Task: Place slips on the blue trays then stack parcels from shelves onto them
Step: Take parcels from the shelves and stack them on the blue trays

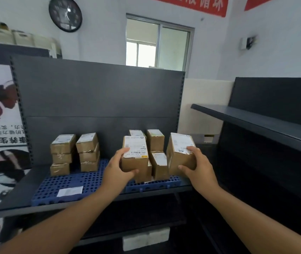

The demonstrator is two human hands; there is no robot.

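Head view, centre frame: left hand [117, 168] gripped a labelled parcel [135, 158]. The right hand [199, 165] gripped a second parcel [180, 153]. Both were over the right blue tray [171, 180]. A slip [70, 191] lay on the left blue tray [58, 182]. Best set down squarely, flush with neighbours.

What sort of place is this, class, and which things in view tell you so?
Likely a parcel depot or courier pick-up point: labelled parcels stacked on blue trays, a slip on one tray, and dark metal shelving.
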